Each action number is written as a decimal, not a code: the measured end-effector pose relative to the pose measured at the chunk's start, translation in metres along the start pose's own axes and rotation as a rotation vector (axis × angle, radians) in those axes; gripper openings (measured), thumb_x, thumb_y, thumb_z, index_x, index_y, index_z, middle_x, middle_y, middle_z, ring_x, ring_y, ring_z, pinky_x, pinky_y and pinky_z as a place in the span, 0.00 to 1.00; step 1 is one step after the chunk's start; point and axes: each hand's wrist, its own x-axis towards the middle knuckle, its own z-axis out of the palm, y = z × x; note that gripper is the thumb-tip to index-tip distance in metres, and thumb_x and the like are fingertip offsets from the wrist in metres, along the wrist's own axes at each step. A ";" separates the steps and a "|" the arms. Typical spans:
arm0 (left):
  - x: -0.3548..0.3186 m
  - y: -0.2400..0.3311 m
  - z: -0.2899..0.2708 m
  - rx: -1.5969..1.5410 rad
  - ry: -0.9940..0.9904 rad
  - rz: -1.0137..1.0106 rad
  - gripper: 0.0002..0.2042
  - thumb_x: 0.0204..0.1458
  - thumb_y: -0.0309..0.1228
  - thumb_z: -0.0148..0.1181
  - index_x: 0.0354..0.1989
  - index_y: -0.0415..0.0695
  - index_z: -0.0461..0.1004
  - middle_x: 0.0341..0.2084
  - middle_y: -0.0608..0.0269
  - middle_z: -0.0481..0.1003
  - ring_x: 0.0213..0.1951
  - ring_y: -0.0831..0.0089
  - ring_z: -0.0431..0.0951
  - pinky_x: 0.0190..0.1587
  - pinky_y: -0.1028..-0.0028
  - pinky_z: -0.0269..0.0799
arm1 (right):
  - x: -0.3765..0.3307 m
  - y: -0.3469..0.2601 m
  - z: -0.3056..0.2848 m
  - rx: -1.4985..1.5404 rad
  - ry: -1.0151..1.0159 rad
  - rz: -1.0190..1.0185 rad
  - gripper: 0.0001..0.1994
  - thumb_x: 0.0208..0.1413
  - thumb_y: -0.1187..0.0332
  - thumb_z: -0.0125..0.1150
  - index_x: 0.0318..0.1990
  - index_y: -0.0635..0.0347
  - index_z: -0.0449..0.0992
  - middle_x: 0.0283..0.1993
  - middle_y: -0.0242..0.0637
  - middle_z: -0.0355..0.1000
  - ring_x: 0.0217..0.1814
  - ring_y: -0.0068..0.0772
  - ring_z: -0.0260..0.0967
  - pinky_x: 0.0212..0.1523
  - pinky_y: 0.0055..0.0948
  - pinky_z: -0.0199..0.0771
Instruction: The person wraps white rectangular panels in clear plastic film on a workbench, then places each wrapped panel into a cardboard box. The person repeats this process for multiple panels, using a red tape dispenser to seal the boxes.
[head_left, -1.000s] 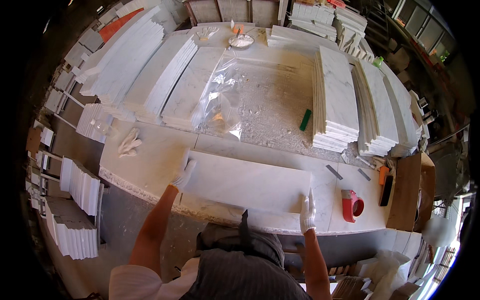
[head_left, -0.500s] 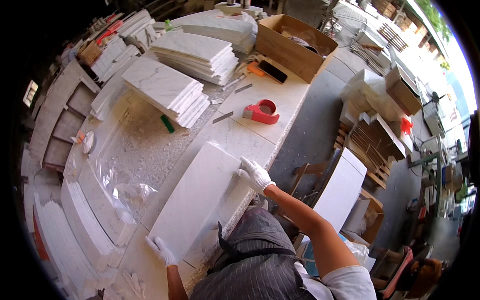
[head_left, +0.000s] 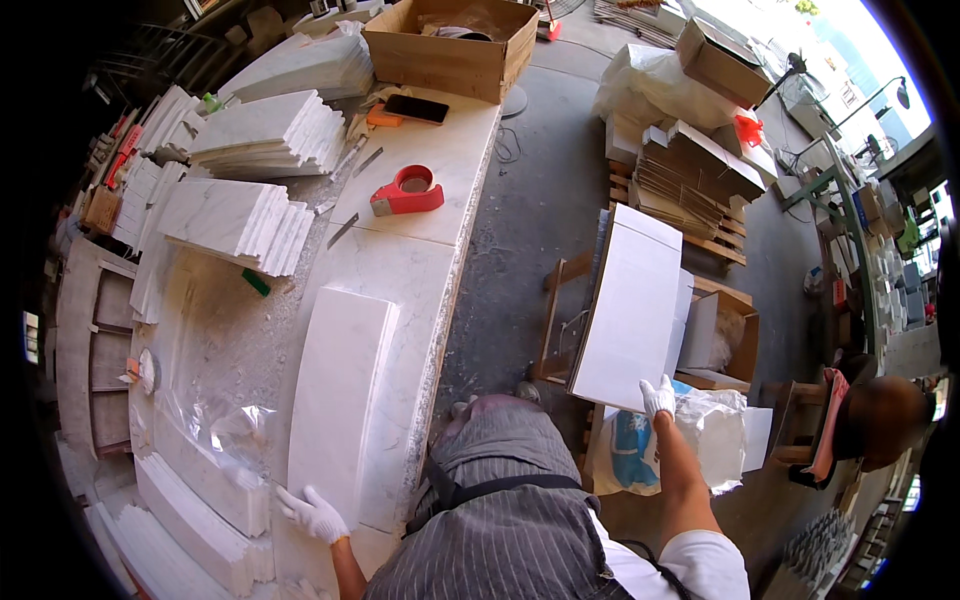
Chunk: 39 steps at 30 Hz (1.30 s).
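Observation:
A pale marble slab (head_left: 335, 390), seemingly stacked on others, lies lengthwise on the worktable in front of me. My left hand (head_left: 314, 515), in a white glove, is at the slab's near end with its fingers spread; it grips nothing. To my right, a pile of flat white boards (head_left: 630, 300), perhaps cardboard, rests on a stand. My gloved right hand (head_left: 657, 397) is at the near edge of that pile, fingers apart. Whether it touches the top board I cannot tell. A red tape dispenser (head_left: 408, 192) sits farther up the table.
More marble slabs (head_left: 235, 220) are stacked along the table's far left. A phone (head_left: 417, 108) lies before an open cardboard box (head_left: 440, 60). Clear plastic film (head_left: 225, 425) lies left of the slab. Bags (head_left: 690, 430) stand below the white boards.
My right hand has left the slab's edge and swung right to the white boards. My left hand stays by the slab's near end. The view has turned to the right.

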 end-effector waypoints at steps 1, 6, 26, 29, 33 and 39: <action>-0.002 0.025 -0.014 -0.043 0.052 0.122 0.29 0.64 0.37 0.52 0.70 0.40 0.56 0.63 0.39 0.64 0.62 0.45 0.66 0.62 0.56 0.64 | 0.001 0.002 -0.003 0.045 -0.074 0.003 0.41 0.54 0.46 0.66 0.68 0.65 0.62 0.68 0.58 0.62 0.70 0.58 0.60 0.67 0.43 0.63; -0.042 0.179 -0.023 -0.581 -0.088 0.709 0.24 0.60 0.33 0.56 0.65 0.40 0.66 0.57 0.44 0.71 0.56 0.46 0.71 0.58 0.57 0.68 | 0.018 0.021 -0.011 0.110 -0.164 -0.026 0.43 0.55 0.45 0.64 0.70 0.68 0.59 0.69 0.60 0.61 0.72 0.58 0.59 0.69 0.41 0.61; -0.310 0.434 0.095 -0.356 -1.450 0.684 0.48 0.50 0.56 0.62 0.74 0.44 0.48 0.70 0.39 0.55 0.70 0.44 0.58 0.69 0.56 0.58 | 0.039 0.066 0.025 0.380 -0.237 -0.144 0.29 0.62 0.60 0.61 0.64 0.69 0.64 0.58 0.50 0.73 0.58 0.46 0.72 0.58 0.35 0.69; -0.306 0.451 0.060 -0.183 -1.333 0.595 0.48 0.48 0.57 0.64 0.71 0.39 0.53 0.68 0.38 0.59 0.67 0.45 0.62 0.66 0.56 0.62 | 0.037 0.061 0.013 0.342 -0.221 -0.116 0.25 0.62 0.60 0.61 0.60 0.70 0.69 0.55 0.48 0.75 0.55 0.44 0.73 0.56 0.34 0.70; -0.296 0.462 0.047 -0.355 -1.256 0.664 0.39 0.48 0.55 0.66 0.59 0.34 0.67 0.53 0.36 0.72 0.58 0.48 0.72 0.60 0.59 0.68 | 0.034 0.053 -0.018 0.467 -0.368 -0.052 0.35 0.56 0.48 0.63 0.62 0.70 0.69 0.63 0.59 0.68 0.67 0.56 0.65 0.66 0.41 0.63; -0.217 0.466 -0.067 -0.526 -0.926 0.999 0.22 0.52 0.50 0.65 0.35 0.38 0.79 0.33 0.46 0.78 0.40 0.47 0.79 0.43 0.55 0.73 | 0.003 -0.034 -0.126 0.194 0.083 -0.553 0.45 0.48 0.53 0.75 0.70 0.62 0.60 0.74 0.54 0.53 0.76 0.58 0.50 0.72 0.46 0.56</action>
